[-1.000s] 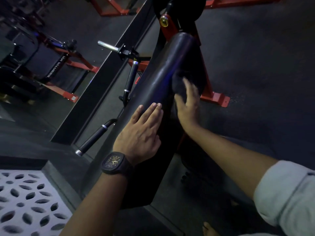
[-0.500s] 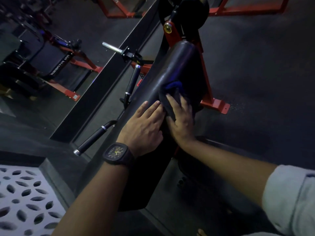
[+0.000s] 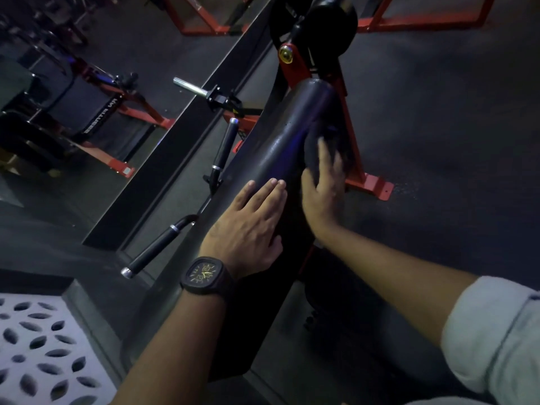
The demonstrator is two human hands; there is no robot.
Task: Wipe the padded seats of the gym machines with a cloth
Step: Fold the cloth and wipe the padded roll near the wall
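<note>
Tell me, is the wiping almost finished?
Not yet. Done: it is too dark to tell which parts are clean. In hand: the right hand presses the cloth against the right side of the pad; the left hand rests flat on it. Left: probably the lower pad.

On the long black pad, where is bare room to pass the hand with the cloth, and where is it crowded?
Bare: the upper pad, between the left hand and the red pivot bracket; also the lower stretch below the watch. Crowded: mid-pad, where the right hand with the cloth lies beside the left.
</note>
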